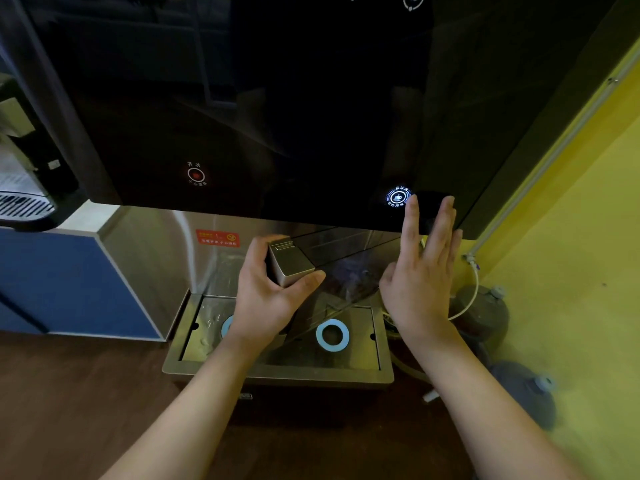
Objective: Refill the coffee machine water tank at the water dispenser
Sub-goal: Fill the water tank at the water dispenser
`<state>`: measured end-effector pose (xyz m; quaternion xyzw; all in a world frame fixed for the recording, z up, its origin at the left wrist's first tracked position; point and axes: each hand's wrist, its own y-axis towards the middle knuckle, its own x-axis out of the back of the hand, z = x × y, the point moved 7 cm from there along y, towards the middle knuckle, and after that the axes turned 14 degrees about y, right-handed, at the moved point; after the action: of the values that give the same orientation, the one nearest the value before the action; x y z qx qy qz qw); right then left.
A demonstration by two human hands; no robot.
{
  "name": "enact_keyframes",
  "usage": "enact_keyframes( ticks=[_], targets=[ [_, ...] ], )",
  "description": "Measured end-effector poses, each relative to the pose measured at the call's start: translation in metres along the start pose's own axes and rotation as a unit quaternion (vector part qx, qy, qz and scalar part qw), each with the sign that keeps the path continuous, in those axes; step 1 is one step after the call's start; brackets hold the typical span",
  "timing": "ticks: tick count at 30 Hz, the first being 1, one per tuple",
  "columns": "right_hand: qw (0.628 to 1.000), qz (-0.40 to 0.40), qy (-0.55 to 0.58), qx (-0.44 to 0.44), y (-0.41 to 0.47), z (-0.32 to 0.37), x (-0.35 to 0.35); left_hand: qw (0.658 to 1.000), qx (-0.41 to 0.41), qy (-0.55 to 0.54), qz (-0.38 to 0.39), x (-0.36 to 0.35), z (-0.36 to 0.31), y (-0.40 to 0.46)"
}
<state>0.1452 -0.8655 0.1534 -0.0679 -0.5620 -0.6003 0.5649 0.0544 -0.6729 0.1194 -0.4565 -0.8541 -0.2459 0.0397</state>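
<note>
My left hand (pixel 273 292) grips the silver top end of the clear water tank (pixel 332 285), holding it tilted under the dispenser's right outlet, above the steel drip tray (pixel 277 370). My right hand (pixel 420 271) is spread flat, its index fingertip touching the glossy black dispenser panel (pixel 277 116) just beside the lit white drinking-water button (pixel 398 196). A red hot-water button (pixel 196 174) glows on the panel's left. Whether water is flowing into the tank is too blurred to tell.
Two blue rings (pixel 331 335) mark cup spots in the tray. A red warning sticker (pixel 217 238) sits on the steel back. A coffee machine (pixel 24 174) stands on a blue cabinet (pixel 62 282) at left. Yellow wall (pixel 571 254), hose and grey filter canisters (pixel 485 306) at right.
</note>
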Motion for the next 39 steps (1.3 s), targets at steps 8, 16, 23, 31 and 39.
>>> enact_keyframes(
  ticks=[8, 16, 23, 31, 39],
  targets=[
    [1.000, -0.002, -0.015, 0.000, 0.001, 0.002, -0.003, 1.000, -0.006, 0.004, 0.002, 0.001, 0.000, 0.001],
    [1.000, -0.006, -0.013, -0.005, 0.002, 0.004, -0.003, 1.000, -0.007, 0.001, 0.005, 0.002, 0.001, 0.002],
    [1.000, 0.003, -0.022, -0.013, 0.003, 0.003, -0.003, 1.000, -0.011, -0.009, 0.009, 0.001, -0.001, 0.002],
    [0.995, -0.057, 0.068, 0.055, -0.010, 0.006, 0.004, 1.000, 0.000, -0.002, 0.015, 0.005, 0.007, -0.002],
    [0.960, 0.173, 0.174, 0.136, -0.037, 0.033, -0.047, 0.999, 0.021, -0.016, 0.027, 0.044, 0.013, -0.019]
  ],
)
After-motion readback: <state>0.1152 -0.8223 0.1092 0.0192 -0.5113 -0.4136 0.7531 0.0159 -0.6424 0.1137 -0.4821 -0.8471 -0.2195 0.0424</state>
